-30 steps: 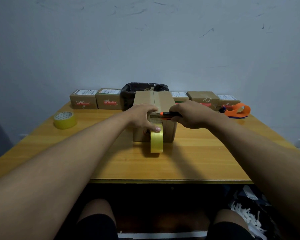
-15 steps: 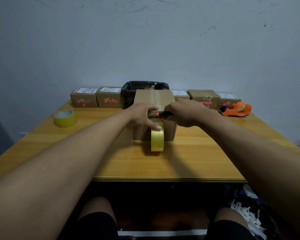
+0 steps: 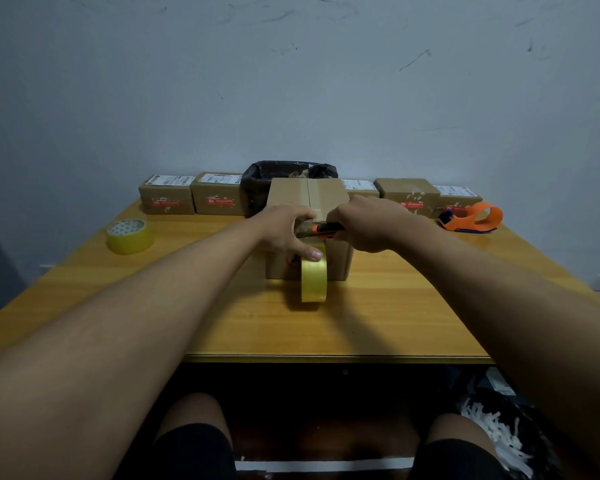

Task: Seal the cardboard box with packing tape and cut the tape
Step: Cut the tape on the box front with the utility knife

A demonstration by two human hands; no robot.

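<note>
- Brown corrugated cardboard box [image 3: 321, 194] stands at the middle of the wooden table [image 3: 378, 320], flaps shut, with a strip of clear tape along the centre seam running from 12 to 6 o'clock.
- The left hand [image 3: 286, 233] lies flat on the box's near top edge, palm down and fingers spread; its thumb tip presses onto the roll just below. It clasps nothing.
- A translucent yellow roll of packing tape [image 3: 313, 279] stands on its edge against the box's front face, at 6 o'clock from the left hand, its flat band facing the viewer and its hole axis running 9 to 3 o'clock.
- The right hand [image 3: 368, 225] is clenched around an orange and black utility knife [image 3: 326, 228], just at 3 o'clock of the left hand. The knife's long axis lies level, tip pointing to 9 o'clock over the box's front top edge; the blade itself is too small to make out.
- A second yellow tape roll [image 3: 129, 236] lies flat at 9 o'clock, well apart.
- An orange plastic tape dispenser [image 3: 473, 218] rests at 3 o'clock.
- Small labelled cardboard parcels [image 3: 167, 199] line the far edge, flanking a black plastic bag [image 3: 257, 181].
</note>
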